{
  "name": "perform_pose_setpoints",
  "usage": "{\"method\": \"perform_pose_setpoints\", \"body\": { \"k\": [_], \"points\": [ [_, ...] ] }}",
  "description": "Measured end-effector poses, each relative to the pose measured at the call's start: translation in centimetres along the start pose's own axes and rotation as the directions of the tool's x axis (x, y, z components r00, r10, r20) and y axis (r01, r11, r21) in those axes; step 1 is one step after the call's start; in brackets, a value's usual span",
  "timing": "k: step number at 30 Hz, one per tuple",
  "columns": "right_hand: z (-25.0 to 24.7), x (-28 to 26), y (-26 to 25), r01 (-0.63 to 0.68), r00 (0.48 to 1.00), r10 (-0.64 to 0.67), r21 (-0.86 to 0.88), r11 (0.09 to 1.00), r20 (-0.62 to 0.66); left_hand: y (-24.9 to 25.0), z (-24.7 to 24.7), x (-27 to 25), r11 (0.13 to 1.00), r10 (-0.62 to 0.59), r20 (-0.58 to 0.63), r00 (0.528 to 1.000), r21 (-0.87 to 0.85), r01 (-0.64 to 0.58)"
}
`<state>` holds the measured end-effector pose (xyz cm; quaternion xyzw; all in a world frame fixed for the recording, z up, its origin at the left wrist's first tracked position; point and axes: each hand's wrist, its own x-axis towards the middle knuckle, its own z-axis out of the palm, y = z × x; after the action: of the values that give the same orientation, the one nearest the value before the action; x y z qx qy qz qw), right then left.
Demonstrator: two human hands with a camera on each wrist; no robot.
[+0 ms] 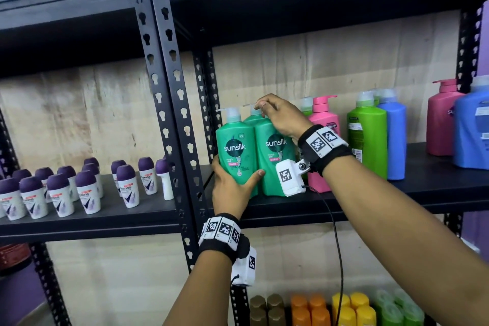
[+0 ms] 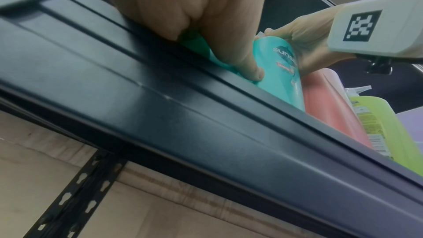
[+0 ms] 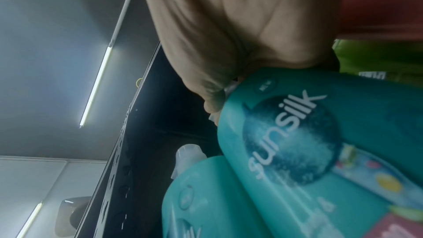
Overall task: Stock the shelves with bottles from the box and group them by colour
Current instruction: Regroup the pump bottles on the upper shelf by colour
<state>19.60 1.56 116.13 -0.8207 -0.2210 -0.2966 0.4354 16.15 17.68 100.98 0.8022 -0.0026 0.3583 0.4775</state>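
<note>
Two teal-green Sunsilk pump bottles stand side by side at the left end of the black shelf (image 1: 370, 194), with a third teal bottle (image 1: 251, 118) behind them. My left hand (image 1: 232, 185) grips the lower part of the left teal bottle (image 1: 234, 145), thumb across its front. My right hand (image 1: 277, 115) comes from above and pinches the pump top of the right teal bottle (image 1: 275, 159). The left wrist view shows my left hand (image 2: 206, 24) at the shelf edge and the right teal bottle (image 2: 281, 75). In the right wrist view my right hand (image 3: 228, 33) covers that bottle's (image 3: 320, 133) pump.
Right of the teal group stand a pink bottle (image 1: 324, 124), a green bottle (image 1: 366, 135) and a blue bottle (image 1: 395, 135), then more pink and blue ones. Purple-capped roll-ons (image 1: 87, 188) fill the left bay. Brown, orange, yellow and green bottles (image 1: 341, 309) sit on the shelf below.
</note>
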Motion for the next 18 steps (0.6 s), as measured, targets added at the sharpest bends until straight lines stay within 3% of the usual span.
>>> {"method": "perform_pose_setpoints", "body": {
  "k": [6, 11, 14, 18],
  "points": [
    [0.4, -2.5, 1.2, -0.106, 0.994, 0.105, -0.041, 0.994, -0.034, 0.2, -0.2, -0.1, 1.000, 0.002, -0.001, 1.000, -0.015, -0.002],
    [2.4, -6.6, 4.6, -0.165, 0.986, 0.166, 0.051, 0.985, -0.023, 0.2, -0.4, 0.1, 0.998, -0.002, -0.007, 1.000, -0.057, 0.002],
    [3.2, -6.5, 5.3, -0.161, 0.986, 0.163, 0.049, 0.986, -0.044, 0.4, -0.3, 0.1, 0.997, -0.017, -0.044, 0.999, -0.075, 0.013],
    [4.7, -4.7, 5.2, -0.273, 0.961, 0.272, -0.016, 0.962, -0.045, 0.3, -0.1, -0.1, 0.996, 0.007, -0.111, 0.994, -0.088, -0.017]
  ]
}}
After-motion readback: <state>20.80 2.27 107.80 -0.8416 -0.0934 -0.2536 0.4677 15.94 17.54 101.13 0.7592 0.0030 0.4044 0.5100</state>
